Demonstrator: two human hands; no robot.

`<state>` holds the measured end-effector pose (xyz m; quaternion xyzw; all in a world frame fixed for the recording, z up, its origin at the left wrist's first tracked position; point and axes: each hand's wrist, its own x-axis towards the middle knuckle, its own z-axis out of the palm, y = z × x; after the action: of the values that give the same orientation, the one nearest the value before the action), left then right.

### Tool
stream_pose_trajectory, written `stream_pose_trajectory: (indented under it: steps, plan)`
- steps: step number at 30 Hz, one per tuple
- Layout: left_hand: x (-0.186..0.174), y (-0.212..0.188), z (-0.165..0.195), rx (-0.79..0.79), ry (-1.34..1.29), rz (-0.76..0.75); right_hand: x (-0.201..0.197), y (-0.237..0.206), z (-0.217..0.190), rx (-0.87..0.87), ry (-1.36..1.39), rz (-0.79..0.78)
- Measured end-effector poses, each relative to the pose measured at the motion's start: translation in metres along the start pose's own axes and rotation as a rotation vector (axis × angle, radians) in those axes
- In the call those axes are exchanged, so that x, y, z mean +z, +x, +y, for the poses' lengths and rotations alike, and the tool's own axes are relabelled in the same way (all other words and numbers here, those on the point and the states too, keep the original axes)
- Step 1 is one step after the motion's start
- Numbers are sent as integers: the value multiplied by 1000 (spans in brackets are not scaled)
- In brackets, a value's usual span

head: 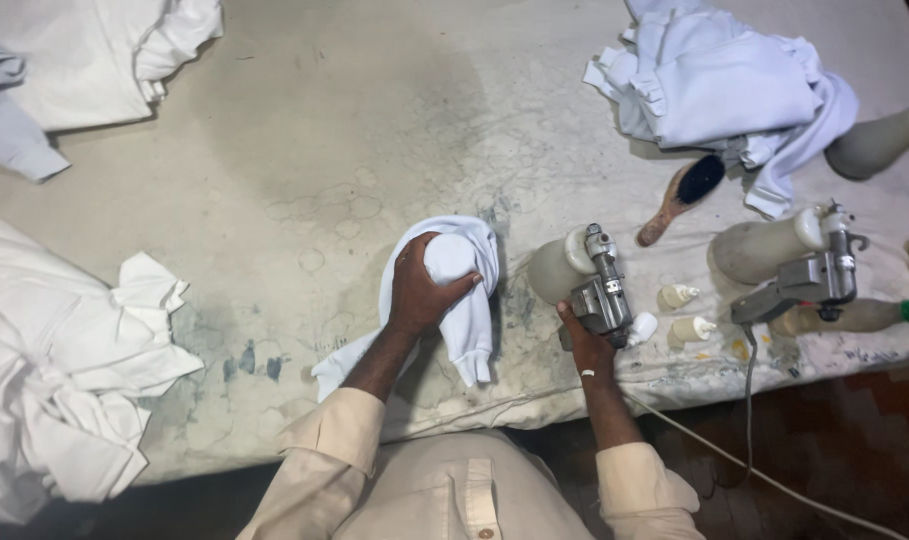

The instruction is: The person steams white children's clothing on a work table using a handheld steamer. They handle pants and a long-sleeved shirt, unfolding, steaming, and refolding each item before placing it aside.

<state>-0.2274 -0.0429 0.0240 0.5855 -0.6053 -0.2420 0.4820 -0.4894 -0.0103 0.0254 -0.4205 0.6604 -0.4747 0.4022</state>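
Observation:
My left hand presses down on a bunched white garment in the middle of the stained padded table. My right hand grips the handle of a grey metal spray gun with a cloudy plastic bottle fixed to it, lying just right of the garment. The gun's nozzle points away from me.
A second spray gun with a bottle lies to the right, its hose trailing off the table edge. Two small dropper bottles, a wooden brush and a green-capped bottle are nearby. White clothes are heaped at far right, far left and near left.

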Motion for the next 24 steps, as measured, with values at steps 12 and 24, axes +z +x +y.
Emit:
stream_pose_trajectory:
  steps: [12,24]
  plan:
    - [2,5,-9,-78,199,-68,-129,-112,41,-951,-839,-308]
    - [17,-12,-27,-14,137,29,-115,-170,40,183,-668,-398]
